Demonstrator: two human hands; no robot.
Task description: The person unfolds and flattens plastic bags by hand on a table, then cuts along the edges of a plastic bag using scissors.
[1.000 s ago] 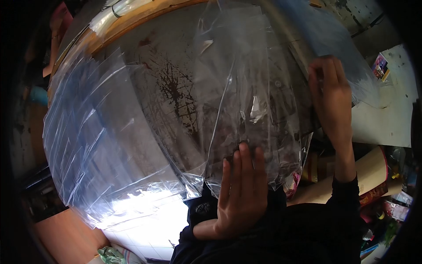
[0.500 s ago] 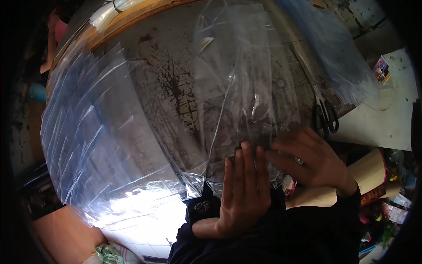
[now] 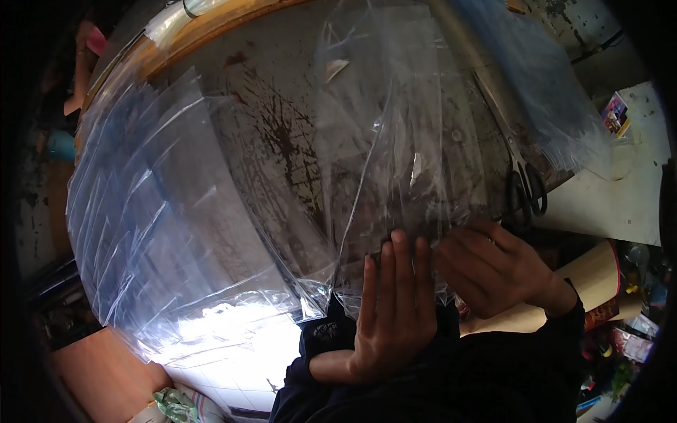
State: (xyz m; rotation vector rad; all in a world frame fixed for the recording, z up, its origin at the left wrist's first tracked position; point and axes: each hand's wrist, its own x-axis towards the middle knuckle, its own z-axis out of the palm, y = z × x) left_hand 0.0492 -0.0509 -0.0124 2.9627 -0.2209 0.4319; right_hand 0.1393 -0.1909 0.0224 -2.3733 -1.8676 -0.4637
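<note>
My left hand (image 3: 396, 307) lies flat with fingers stretched out, pressing on the near end of a clear plastic sheet (image 3: 405, 106). Beside it, my right hand (image 3: 497, 268) rests at the sheet's near right edge, fingers loosely bent and a little apart; its fingertips almost meet the left hand. A ring shows on one finger. The sheet is creased and runs away from me across a dark, scratched table (image 3: 278, 134). To the left, overlapping clear plastic sheets (image 3: 141, 204) lie fanned out and hang over the near edge.
Scissors with black handles (image 3: 525, 187) lie right of the sheet. Further right is another stack of bluish plastic (image 3: 536, 92). A white board (image 3: 627, 197) and a cardboard roll (image 3: 585, 278) stand on the right. At the far left, another person's arm (image 3: 79, 77) shows.
My right hand has shifted slightly down, and its fingers have turned and straightened a little over the sheet's edge. My left hand stays almost in place.
</note>
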